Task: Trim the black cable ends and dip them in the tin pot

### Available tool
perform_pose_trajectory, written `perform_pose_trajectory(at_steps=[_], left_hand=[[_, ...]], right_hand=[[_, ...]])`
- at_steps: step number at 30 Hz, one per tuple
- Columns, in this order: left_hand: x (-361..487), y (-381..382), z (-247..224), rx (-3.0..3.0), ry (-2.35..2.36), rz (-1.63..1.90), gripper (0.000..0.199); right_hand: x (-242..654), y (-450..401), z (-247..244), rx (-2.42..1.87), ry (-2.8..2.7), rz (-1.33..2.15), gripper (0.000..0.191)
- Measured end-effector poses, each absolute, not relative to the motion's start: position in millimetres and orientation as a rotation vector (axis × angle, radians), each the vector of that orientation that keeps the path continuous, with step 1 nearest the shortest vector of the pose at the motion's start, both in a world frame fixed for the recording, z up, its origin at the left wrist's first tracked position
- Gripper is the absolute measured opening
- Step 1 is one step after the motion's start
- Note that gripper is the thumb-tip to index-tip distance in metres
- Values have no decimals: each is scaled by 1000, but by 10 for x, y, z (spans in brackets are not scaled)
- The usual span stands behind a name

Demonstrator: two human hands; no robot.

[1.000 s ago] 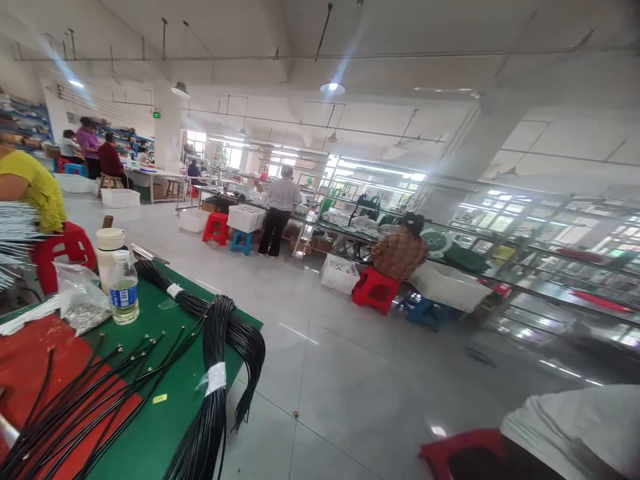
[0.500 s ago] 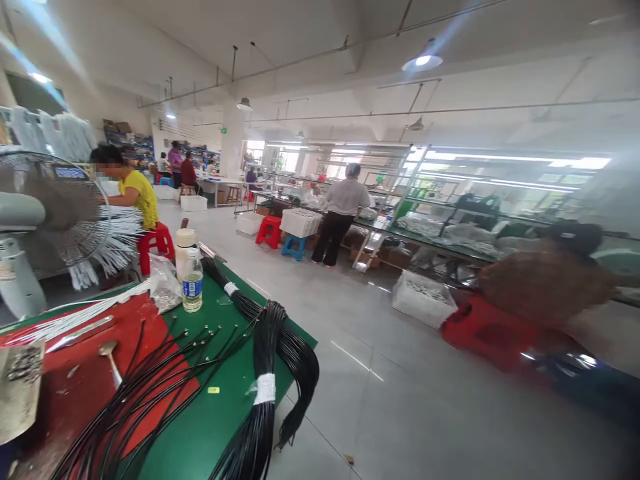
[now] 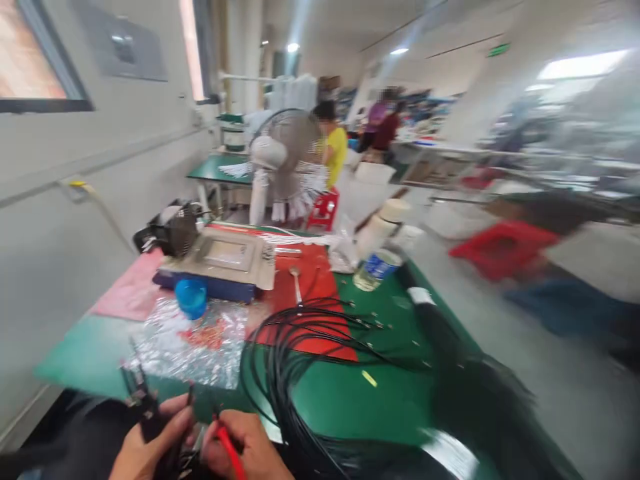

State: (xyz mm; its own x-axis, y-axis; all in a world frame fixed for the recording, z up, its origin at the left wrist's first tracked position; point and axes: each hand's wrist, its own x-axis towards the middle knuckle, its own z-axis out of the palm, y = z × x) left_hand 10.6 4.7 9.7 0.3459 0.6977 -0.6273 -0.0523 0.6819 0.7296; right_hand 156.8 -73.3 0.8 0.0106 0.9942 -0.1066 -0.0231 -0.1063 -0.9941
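At the near edge of the table, my left hand point(image 3: 153, 443) is closed around several black cables point(image 3: 143, 400), their ends sticking up. Just beside it, my right hand point(image 3: 253, 443) grips a red-handled tool point(image 3: 229, 447), its working end blurred. A loose bunch of black cables point(image 3: 285, 363) curves across the green tabletop to the right of my hands. Beyond my hands, a clear plastic sheet point(image 3: 165, 347) carries small reddish bits point(image 3: 205, 335) and a blue cup point(image 3: 191, 298).
A tan tray point(image 3: 185, 261) on a dark blue base stands at the back left. A spoon point(image 3: 296, 283) lies on a red mat point(image 3: 320, 267). A bottle point(image 3: 375, 270) and a thick black cable bundle point(image 3: 450, 333) are to the right. Behind stands a fan point(image 3: 287, 153); a person in yellow point(image 3: 337, 153) sits beyond.
The view has swung left and down. Both my hands, the cables and red-handled tool in them, the plastic sheet and the blue cup have come into view.
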Motion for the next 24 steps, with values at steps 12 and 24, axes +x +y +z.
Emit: perform_pose_trajectory(at_steps=[12,24], left_hand=[[27,-38,290,710,1195,652,63],[23,-69,261,709,1103,646,61]], right_hand=[[1350,-719,58,-1103,-798,1676,56],[1298,-720,58,-1065,-783,1719,60]])
